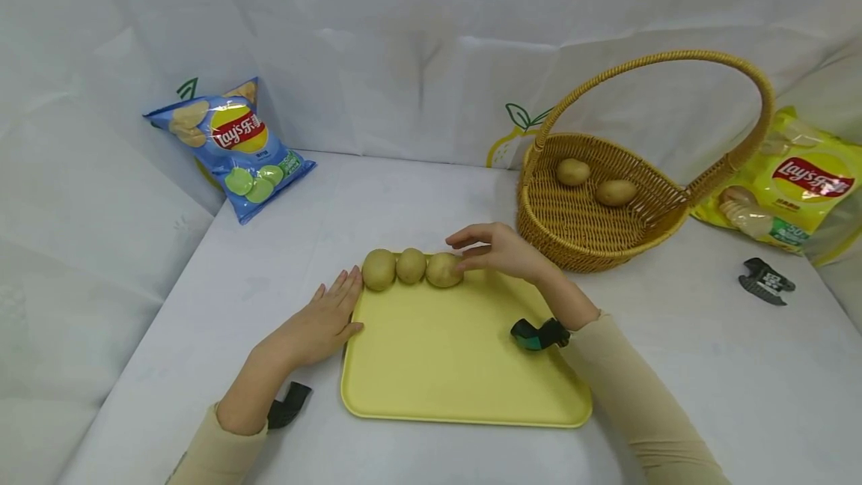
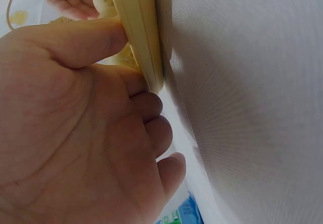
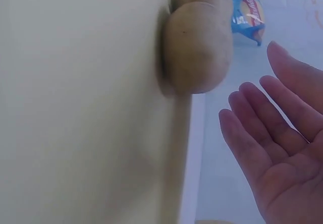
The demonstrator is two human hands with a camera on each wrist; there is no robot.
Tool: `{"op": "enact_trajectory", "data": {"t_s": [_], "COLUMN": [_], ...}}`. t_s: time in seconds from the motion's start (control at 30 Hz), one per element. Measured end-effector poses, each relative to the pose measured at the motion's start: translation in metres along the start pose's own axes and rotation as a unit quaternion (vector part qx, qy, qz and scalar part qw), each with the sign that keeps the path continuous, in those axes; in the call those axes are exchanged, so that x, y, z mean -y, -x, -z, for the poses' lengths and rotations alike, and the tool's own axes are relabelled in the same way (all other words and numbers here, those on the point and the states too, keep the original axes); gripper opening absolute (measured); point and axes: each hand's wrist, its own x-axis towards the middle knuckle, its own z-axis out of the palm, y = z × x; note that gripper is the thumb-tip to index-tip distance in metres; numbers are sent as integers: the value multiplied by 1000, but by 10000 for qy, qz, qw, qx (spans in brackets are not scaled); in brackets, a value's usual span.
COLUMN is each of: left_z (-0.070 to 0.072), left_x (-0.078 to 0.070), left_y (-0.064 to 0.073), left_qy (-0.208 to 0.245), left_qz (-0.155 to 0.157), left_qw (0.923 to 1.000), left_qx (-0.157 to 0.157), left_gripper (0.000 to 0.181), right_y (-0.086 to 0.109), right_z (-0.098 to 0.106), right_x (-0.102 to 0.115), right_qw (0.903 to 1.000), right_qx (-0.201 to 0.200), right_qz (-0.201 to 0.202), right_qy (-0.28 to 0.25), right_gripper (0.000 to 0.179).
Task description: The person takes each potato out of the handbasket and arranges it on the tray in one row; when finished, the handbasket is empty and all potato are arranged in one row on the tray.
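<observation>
Three potatoes lie in a row along the far edge of a yellow tray (image 1: pixel 465 365): a left one (image 1: pixel 379 269), a smaller middle one (image 1: pixel 411 266) and a right one (image 1: pixel 444 270). My left hand (image 1: pixel 322 326) rests at the tray's left edge, fingers extended, with the thumb on the rim (image 2: pixel 139 27). My right hand (image 1: pixel 501 251) hovers over the tray's far right part, beside the right potato. In the right wrist view its fingers (image 3: pixel 262 123) are loosely bent with nothing in them, apart from the nearest potato (image 3: pixel 199 47).
A wicker basket (image 1: pixel 532 227) with a tall handle stands at the back right, two potatoes (image 1: pixel 616 192) inside. A blue chip bag (image 1: pixel 232 144) leans at the back left, a yellow one (image 1: pixel 788 182) at the right. A black bracket-like piece (image 1: pixel 766 281) lies on the right.
</observation>
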Motion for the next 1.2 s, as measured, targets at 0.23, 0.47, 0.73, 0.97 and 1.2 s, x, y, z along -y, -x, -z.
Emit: {"op": "enact_trajectory", "data": {"t_s": [0.23,0.47,0.73,0.97,1.2], "left_z": [-2,-3,-2,-3,-3], "left_x": [1,3,1,1,2], "left_y": [-1,-1,-1,-2,-1], "left_qy": [-27,-36,19,17,32], "left_qz": [26,11,45,26,21], "left_qw": [10000,10000,10000,10000,10000], "left_qx": [30,10,34,45,56], "left_gripper": [67,67,67,67,67], "right_y": [5,14,25,39,61], "right_z": [13,29,47,64,89], "right_x": [6,17,22,20,13], "right_qw": [9997,9984,9972,9945,9872], "right_qx": [-102,-403,-721,-1029,-1564], "right_qz": [234,261,-4,172,109], "right_qy": [-18,-306,-183,-16,275], "right_gripper": [38,37,40,39,39]}}
